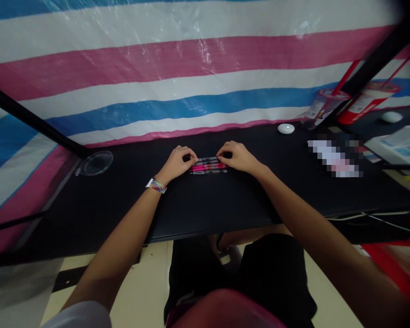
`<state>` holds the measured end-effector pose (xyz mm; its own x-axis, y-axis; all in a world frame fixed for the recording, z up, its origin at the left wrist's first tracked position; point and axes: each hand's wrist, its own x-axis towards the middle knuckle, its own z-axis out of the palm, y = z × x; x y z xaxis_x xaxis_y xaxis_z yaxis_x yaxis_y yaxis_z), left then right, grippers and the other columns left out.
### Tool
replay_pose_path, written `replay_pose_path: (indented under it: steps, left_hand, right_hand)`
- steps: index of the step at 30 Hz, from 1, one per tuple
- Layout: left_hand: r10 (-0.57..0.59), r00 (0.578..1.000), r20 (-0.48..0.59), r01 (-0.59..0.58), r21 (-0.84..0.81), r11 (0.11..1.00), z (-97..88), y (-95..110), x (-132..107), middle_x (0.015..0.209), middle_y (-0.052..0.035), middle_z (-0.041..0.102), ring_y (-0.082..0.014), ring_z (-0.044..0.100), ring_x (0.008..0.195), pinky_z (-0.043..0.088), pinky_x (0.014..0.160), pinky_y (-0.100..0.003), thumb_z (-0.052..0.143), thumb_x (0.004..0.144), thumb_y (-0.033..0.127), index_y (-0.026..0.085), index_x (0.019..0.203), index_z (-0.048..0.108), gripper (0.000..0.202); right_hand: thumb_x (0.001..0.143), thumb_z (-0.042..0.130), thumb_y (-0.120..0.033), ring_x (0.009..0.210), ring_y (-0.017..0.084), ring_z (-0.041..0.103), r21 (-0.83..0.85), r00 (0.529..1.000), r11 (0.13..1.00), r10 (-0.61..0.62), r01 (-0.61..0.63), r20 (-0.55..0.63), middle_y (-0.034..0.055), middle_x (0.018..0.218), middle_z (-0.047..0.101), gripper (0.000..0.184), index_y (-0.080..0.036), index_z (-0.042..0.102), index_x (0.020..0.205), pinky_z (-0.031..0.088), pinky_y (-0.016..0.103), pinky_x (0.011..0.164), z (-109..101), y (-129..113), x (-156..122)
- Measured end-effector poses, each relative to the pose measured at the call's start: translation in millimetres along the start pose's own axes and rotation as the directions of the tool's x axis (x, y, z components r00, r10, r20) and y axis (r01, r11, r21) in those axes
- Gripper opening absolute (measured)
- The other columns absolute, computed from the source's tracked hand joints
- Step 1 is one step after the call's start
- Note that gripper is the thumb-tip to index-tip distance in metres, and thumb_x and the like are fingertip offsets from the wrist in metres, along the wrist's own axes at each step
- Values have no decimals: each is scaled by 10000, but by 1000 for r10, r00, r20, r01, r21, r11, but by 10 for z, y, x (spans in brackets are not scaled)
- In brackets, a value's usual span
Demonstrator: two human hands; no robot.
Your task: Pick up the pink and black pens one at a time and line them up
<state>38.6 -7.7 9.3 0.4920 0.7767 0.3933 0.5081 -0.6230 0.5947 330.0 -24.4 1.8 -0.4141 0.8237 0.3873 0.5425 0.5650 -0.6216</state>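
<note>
Several pens point(208, 166) lie side by side in a tight row on the black table point(205, 205), some with pink barrels. My left hand point(178, 163) curls its fingers against the left ends of the pens; a striped band is on that wrist. My right hand point(237, 156) presses its bent fingers on the right ends. Both hands squeeze the row between them.
A clear plastic lid point(96, 163) lies at the table's left. A white round object point(286, 128) sits at the back right, near two cups with red straws point(323, 108) point(365, 101). Papers and a box point(396, 146) lie far right. A striped tarp point(177, 68) hangs behind.
</note>
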Motion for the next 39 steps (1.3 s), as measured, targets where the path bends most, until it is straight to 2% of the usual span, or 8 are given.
replay_pose_path:
  steps: [10, 14, 18, 21, 24, 27, 30, 39]
  left_hand:
    - [-8, 1000, 13, 7, 58, 998, 40, -80, -11, 904, -39, 796, -258, 656, 891, 465, 1059, -512, 728, 912, 289, 274, 852, 781, 82]
    - [-34, 999, -43, 35, 43, 998, 39, -54, 0, 933, -51, 796, -268, 664, 915, 481, 1047, -497, 713, 947, 330, 267, 860, 791, 133]
    - [-109, 990, -87, 99, -111, 989, 105, 10, 13, 997, -59, 796, -257, 703, 955, 535, 952, -427, 673, 1000, 347, 258, 945, 808, 171]
    - [-194, 973, -127, 155, -269, 951, 195, 81, 15, 1028, -63, 808, -242, 729, 966, 557, 939, -404, 654, 1020, 334, 246, 959, 806, 186]
    - [-251, 949, -193, 163, -384, 909, 271, 154, 15, 1036, -61, 824, -244, 743, 1032, 562, 1001, -412, 637, 1028, 305, 237, 932, 794, 197]
    - [-299, 924, -237, 166, -457, 874, 325, 191, 17, 990, -56, 823, -251, 746, 1045, 568, 1027, -427, 653, 1009, 291, 241, 869, 788, 201]
    - [-348, 909, -230, 183, -532, 827, 377, 174, 23, 1024, -57, 823, -250, 747, 1093, 565, 1067, -439, 638, 1014, 306, 251, 874, 785, 211]
    - [-398, 896, -198, 184, -650, 737, 452, 136, 35, 1053, -63, 812, -240, 744, 1118, 551, 1103, -434, 638, 1003, 317, 241, 873, 766, 198]
  right_hand:
    - [888, 666, -215, 920, 289, 664, -47, 1000, 999, -4, 4, 11, 69, 914, 752, 180, -263, 840, 883, 516, 489, 933, 7, 23, 2]
    - [905, 698, -266, 924, 292, 679, 26, 993, 998, 57, -55, -99, 69, 929, 764, 147, -264, 843, 888, 519, 493, 952, 37, 4, 6]
    - [971, 676, -398, 1033, 312, 707, 249, 931, 955, 228, -158, -285, 76, 1029, 793, 212, -276, 843, 927, 523, 510, 1013, 144, -53, 36]
    - [998, 625, -447, 1181, 312, 713, 494, 887, 848, 365, -191, -283, 64, 1117, 820, 277, -284, 840, 934, 518, 501, 1086, 264, -93, 52]
    - [978, 624, -414, 1282, 287, 700, 680, 871, 713, 433, -172, -233, 55, 1201, 823, 258, -279, 843, 967, 510, 473, 1131, 374, -110, 52]
    - [956, 639, -391, 1305, 279, 696, 725, 866, 669, 449, -165, -218, 58, 1211, 826, 238, -272, 843, 981, 503, 475, 1153, 439, -116, 51]
    - [941, 651, -381, 1318, 282, 693, 743, 861, 651, 459, -158, -220, 61, 1204, 829, 219, -268, 839, 947, 498, 484, 1166, 465, -128, 59]
    - [922, 676, -338, 1251, 286, 722, 778, 856, 623, 442, -79, -268, 56, 1127, 834, 177, -272, 832, 872, 499, 514, 1159, 533, -121, 74]
